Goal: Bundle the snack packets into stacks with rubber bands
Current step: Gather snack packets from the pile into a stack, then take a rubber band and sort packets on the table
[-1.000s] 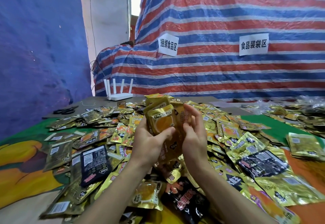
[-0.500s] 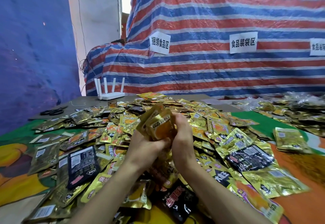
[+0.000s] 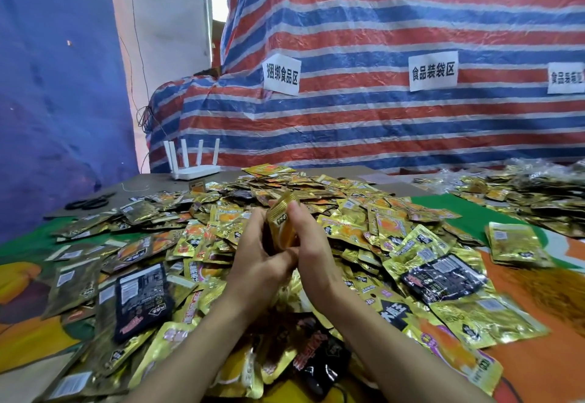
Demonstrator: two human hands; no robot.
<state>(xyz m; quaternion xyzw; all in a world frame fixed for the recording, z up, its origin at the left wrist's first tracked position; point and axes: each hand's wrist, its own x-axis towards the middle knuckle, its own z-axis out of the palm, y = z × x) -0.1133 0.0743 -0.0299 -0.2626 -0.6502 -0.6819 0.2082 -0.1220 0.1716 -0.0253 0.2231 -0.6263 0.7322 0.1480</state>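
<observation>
Left hand (image 3: 258, 253) and right hand (image 3: 313, 244) clamped a stack of gold snack packets (image 3: 281, 225) between them. Slick foil might slip, fanning the stack.

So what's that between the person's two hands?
A stack of gold snack packets, held upright by the left hand and right hand on either side; the head view shows it.

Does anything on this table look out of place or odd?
A white router sits behind the packets, unrelated to bundling. A few black packets lie among the gold ones. Nothing looks torn.
</observation>
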